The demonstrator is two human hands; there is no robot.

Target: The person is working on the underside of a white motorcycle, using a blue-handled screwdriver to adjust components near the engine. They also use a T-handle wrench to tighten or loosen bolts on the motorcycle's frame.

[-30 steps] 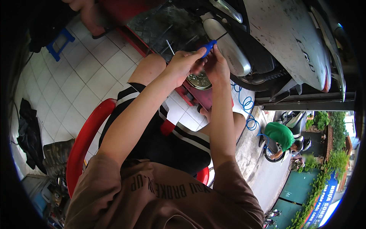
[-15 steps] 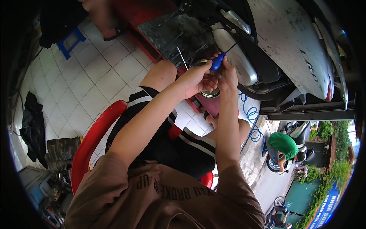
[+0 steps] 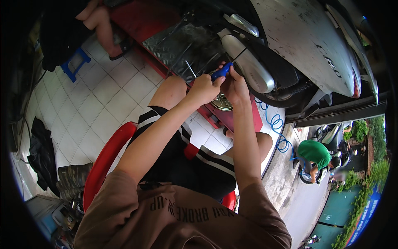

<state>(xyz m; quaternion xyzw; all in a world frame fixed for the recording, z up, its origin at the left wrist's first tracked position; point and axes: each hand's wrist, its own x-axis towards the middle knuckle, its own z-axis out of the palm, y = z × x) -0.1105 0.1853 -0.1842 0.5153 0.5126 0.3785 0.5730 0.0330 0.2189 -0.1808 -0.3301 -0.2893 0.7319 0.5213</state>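
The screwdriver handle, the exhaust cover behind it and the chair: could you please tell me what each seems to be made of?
Screwdriver handle: probably plastic, a solid, smooth blue with a thin dark metal shaft.
Exhaust cover: likely bright metal or chromed plastic; its silvery surface shows glossy highlights.
Chair: apparently moulded plastic, uniform glossy red with a rounded rim.

**Wearer's clothing and limbs as seen from the head camera**

A brown short-sleeved T-shirt is worn; dark printed lettering is seen across its chest, upside down from this view. Both forearms are bare, and no watch, glove or wristband is seen on the left hand (image 3: 203, 89) or the right hand (image 3: 235, 87). Black shorts are worn, trimmed with white stripes at the leg hems and along the side. Both knees are left uncovered below the hems. Footwear cannot be made out.
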